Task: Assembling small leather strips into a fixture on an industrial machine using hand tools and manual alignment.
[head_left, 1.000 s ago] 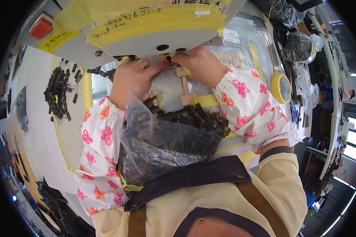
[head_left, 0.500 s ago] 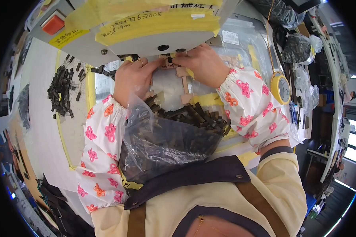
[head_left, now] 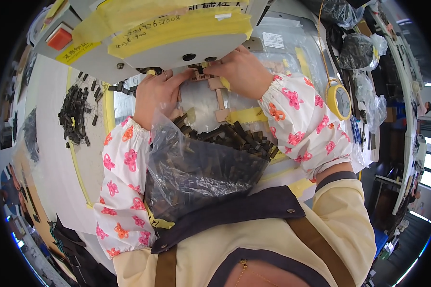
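Observation:
Both my hands meet under the front of a grey machine head (head_left: 177, 60), at a small pinkish-tan block fixture (head_left: 201, 76). A small black part (head_left: 199, 70) stands at this fixture. My right hand (head_left: 243, 72) has its thumb and index finger closed on the part from the right. From the left, my left hand (head_left: 153, 93) reaches in with the index finger stretched to the fixture and the other fingers curled; what they hold is hidden. Below my hands lies a clear plastic bag (head_left: 196, 167), its mouth open, full of dark rectangular pieces (head_left: 239, 136).
At the left lies a pile of small black parts with thin wires (head_left: 74, 115). Tan blocks (head_left: 220, 98) form a strip beside the fixture. An orange-red button (head_left: 59, 37) sits on the machine's left. A yellow tape roll (head_left: 339, 102) and plastic bags (head_left: 361, 52) are at the right.
The whole view has shifted slightly, so the machine sits a little further left and up. My hands remain at the fixture, with only small finger movement.

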A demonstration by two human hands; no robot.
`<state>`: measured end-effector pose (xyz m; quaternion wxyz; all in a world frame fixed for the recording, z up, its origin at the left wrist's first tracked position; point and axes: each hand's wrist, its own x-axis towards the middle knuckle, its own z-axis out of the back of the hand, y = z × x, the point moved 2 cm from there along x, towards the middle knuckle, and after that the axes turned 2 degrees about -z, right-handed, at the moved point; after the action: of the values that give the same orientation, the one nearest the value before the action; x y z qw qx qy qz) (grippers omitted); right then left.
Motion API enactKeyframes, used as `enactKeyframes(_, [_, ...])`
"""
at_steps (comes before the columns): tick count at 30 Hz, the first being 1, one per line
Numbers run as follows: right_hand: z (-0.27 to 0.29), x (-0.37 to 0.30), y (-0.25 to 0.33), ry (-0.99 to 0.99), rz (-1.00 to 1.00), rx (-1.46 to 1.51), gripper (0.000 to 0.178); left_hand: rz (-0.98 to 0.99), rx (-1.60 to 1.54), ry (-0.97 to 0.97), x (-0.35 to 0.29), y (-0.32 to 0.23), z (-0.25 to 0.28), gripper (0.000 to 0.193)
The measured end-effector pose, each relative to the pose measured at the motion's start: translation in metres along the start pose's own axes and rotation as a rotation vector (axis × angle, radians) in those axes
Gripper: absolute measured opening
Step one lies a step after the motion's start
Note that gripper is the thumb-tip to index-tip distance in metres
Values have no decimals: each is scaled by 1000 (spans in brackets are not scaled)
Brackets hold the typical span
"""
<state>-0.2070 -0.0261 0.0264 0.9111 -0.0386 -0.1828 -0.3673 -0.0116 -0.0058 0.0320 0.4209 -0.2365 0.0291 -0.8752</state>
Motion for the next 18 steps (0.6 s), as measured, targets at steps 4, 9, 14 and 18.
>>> enactKeyframes(4, [0,2,-4,-4,-13,-22,30,-21,-4,-15,3,5,-2,32])
enactKeyframes(9, [1,2,-6,69,-12,27,32,20,24,3,-2,5,-3,32])
enactKeyframes(14, [-2,4,-9,65,-16,26,34,-11,-1,-41,1,11,-7,27])
enactKeyframes(18, [1,2,-7,93,-21,37,36,-5,-40,-18,2,5,-4,27])
